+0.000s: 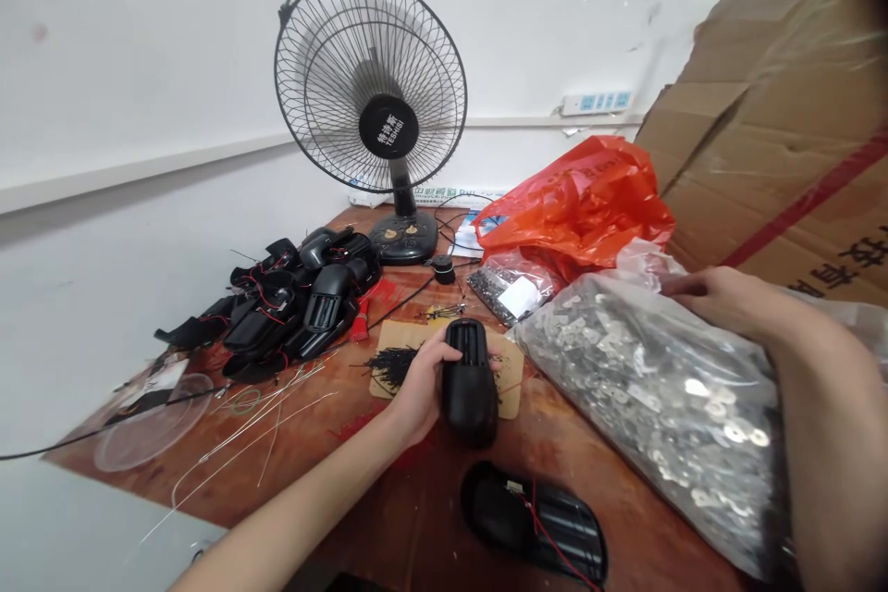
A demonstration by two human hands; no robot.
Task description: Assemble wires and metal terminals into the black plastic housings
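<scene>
In the head view, the left hand [425,381] grips a rounded black plastic shell [470,398] with a slotted compartment, thumb on one side and fingertips round the other; this shell is in front of the black desk fan with a round wire cage [371,79]. The right hand [728,296], right of the fan and nearer the wearer, is at the top of a clear plastic bag of small silvery metal pieces [652,407]; its fingertips are hidden, so I cannot tell whether they pinch anything. In front of the fan, a flat tan board [511,376] lies partly covered by the left hand and shell; nearer the wearer is an open black shell with red wires [534,523]. Left-front of the fan, black casings [326,296] are heaped; right of it slumps a crumpled orange-red plastic bag [589,194].
</scene>
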